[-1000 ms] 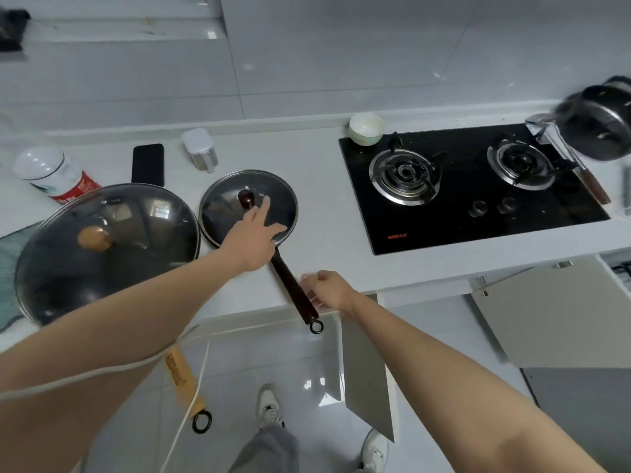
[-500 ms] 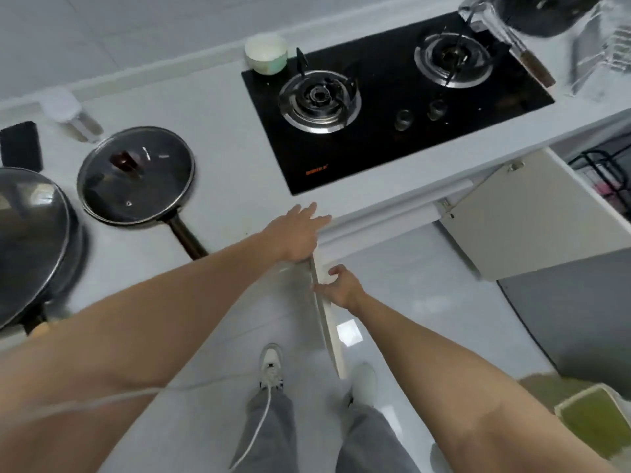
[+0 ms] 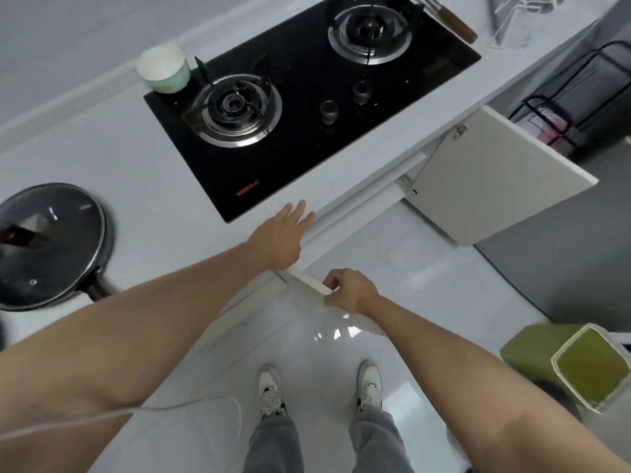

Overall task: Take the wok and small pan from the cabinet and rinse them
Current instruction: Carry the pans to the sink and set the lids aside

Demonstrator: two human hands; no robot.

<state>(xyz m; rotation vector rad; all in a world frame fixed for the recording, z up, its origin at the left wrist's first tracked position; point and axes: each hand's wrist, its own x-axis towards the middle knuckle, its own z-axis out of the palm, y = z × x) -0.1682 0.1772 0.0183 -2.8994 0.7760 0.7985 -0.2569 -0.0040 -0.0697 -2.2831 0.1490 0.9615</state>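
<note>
Across the upper half of the frame: pale counter (image 3: 143, 172), black hob (image 3: 307, 131) set into it. Below the counter front at right, a second door (image 3: 495, 179) swung wide open.

At the far left edge, middle height: small pan (image 3: 51, 247), glass lid on, partly cut off by the frame. Sits on the counter, out of the cabinet, not yet rinsed. Handle (image 3: 99, 290) points down and to the right, toward the centre of the frame, so the long axis runs from the left edge to the lower middle. No wok to be made out anywhere in view.

At centre: left hand (image 3: 280, 240), fingers straight and flat on the counter edge, gripping nothing. Just below and to the right of it: right hand (image 3: 351, 290), fingers curled, pinching the top edge of the cabinet door (image 3: 307, 279), which stands nearly edge-on to the camera.

Upper left of the hob: a small pale cup (image 3: 164, 68).

The relation that matters: pan well apart from both hands, straight out to the left of them, handle end nearest. Left hand clearly the closer one and free; right hand farther off and busy with the door. Likely calls for a leftward reach by the left hand to the handle end, once the door is dealt with.
</note>
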